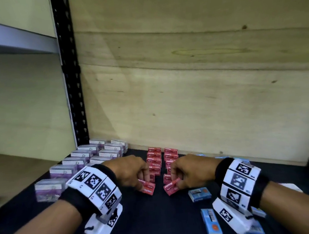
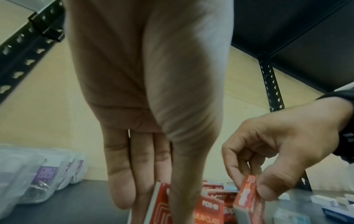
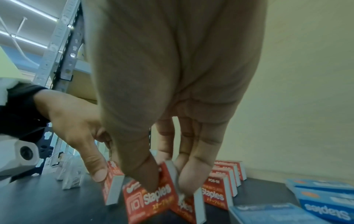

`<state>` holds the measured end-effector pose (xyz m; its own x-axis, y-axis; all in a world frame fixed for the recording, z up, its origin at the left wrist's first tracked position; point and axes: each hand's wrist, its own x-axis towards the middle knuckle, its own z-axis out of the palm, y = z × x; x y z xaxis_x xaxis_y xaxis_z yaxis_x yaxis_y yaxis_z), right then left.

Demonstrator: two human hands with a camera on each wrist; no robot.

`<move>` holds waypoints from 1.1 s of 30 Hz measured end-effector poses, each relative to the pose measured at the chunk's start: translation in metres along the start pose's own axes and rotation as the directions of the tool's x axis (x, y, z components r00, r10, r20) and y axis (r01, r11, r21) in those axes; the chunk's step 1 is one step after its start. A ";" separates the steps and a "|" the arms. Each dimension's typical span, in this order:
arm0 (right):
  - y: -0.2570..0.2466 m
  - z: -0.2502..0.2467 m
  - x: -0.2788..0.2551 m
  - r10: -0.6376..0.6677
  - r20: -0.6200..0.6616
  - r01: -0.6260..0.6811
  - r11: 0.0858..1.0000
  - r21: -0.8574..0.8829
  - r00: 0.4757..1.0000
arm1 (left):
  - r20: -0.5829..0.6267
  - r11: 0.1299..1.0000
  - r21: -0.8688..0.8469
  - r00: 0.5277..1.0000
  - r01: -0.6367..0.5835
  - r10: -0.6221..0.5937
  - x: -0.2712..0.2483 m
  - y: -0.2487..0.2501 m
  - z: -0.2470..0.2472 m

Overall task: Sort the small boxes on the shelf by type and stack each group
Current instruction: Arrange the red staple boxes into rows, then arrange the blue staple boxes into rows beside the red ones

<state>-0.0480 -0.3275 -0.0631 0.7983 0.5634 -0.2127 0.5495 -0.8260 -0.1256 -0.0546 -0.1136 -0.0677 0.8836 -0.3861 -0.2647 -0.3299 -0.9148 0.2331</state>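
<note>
Both hands' fingers (image 1: 147,172) hide much of two red staple boxes (image 1: 171,186).

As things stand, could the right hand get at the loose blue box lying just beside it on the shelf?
Probably not yet: the right hand already pinches a red staples box. The blue box lies flat and uncovered close by, with nothing between them, so once the red box is set down the way looks free.
</note>
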 end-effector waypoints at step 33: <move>0.126 -0.034 -0.081 0.361 -0.013 -0.361 0.932 -0.011 0.932 | -0.059 0.974 0.190 0.989 -0.124 0.137 0.059 0.096 -0.036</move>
<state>-0.0352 -0.4767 -0.0292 0.9460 0.2271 -0.2315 0.2264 -0.9736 -0.0296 -0.0226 -0.2199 -0.0273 0.8480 -0.5005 -0.1745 -0.4940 -0.8656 0.0824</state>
